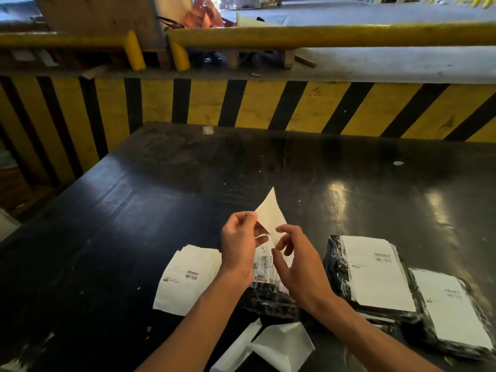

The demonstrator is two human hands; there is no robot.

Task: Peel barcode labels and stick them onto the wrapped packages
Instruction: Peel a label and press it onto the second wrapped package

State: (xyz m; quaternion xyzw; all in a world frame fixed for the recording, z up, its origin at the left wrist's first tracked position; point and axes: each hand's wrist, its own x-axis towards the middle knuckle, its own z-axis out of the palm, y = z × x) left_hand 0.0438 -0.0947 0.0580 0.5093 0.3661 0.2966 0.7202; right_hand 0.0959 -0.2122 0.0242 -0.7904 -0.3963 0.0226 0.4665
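From the head camera, both bare hands are raised over a dark, shiny table point(161, 200). The left hand point(239, 245) pinches the edge of a white label sheet point(269, 216) between thumb and forefinger, fingers closed tight on the paper, and the sheet stands up in a point above the knuckles. The right hand point(295, 261) sits just beside it with fingers curled and spread a little; its thumb and fingertips are at the lower part of the same sheet, but I cannot tell whether they actually grip it.

Directly beneath the hands lies a black wrapped package point(268, 299), with a printed barcode strip showing between the wrists. To the left, touching that package's side, is a stack of white labels point(185, 280), the top one showing barcodes. To the right lie two more black wrapped packages, the nearer one point(335, 267) and the farther one point(429, 334), each already bearing a white barcode label on top; they overlap at their edges. At the near edge of the table lie loose pieces of white backing paper point(281, 347). Behind the table runs a yellow-and-black striped barrier point(241, 103).
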